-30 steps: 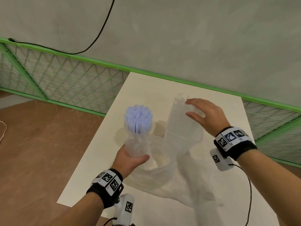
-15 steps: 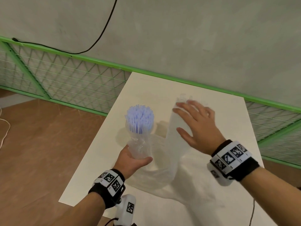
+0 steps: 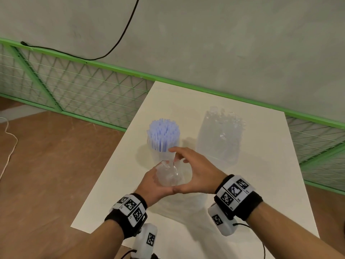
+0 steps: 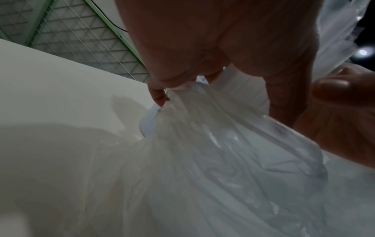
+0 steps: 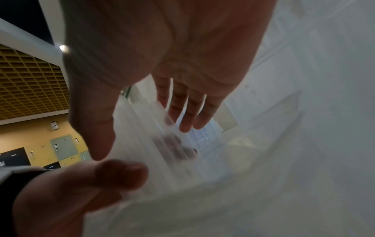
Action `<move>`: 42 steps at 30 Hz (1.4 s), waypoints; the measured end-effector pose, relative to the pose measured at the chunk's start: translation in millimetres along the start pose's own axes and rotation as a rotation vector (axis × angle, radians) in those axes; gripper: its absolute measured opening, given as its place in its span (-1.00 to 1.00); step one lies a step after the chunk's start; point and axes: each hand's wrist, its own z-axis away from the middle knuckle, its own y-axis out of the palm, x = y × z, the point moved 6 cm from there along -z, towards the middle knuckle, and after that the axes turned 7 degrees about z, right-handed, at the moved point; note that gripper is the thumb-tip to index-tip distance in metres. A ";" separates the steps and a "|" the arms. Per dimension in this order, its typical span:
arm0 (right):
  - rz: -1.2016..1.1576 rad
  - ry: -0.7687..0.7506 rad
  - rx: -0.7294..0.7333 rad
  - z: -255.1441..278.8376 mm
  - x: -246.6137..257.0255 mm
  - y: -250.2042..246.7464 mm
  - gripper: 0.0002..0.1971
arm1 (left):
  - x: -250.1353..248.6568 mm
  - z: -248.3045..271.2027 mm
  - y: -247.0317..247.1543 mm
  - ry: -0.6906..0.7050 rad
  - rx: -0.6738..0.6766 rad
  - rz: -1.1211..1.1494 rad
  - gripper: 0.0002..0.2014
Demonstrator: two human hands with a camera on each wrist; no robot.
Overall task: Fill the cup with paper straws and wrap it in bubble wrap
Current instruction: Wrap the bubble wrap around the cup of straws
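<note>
Grey wall (image 3: 205,34) and a green mesh fence (image 3: 74,90) back the white worktop (image 3: 261,184). On it stands the cup (image 3: 160,156), packed with upright pale-blue paper straws (image 3: 164,134). Bubble wrap (image 3: 221,135) rises just right of the cup, and its near end lies gathered in front of the cup. The left hand (image 3: 152,186) clutches that bunch, fingers (image 4: 158,96) curled round it. The right hand (image 3: 197,172) cups the bunch from the other side, its fingers (image 5: 188,115) straight and slightly apart, reaching toward the cup's near side.
</note>
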 end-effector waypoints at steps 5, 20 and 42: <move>-0.055 0.004 -0.072 2.3 -0.9 4.2 -0.31 | -2.2 -0.8 0.6 0.004 0.017 0.007 -0.38; -0.201 0.124 -0.065 -14.2 -13.2 13.6 -0.15 | -15.4 -3.2 4.0 -0.027 0.049 -0.008 -0.50; -0.350 0.109 -0.608 17.7 -2.2 6.1 -0.72 | -28.1 -5.5 10.7 0.054 -0.043 -0.109 -0.78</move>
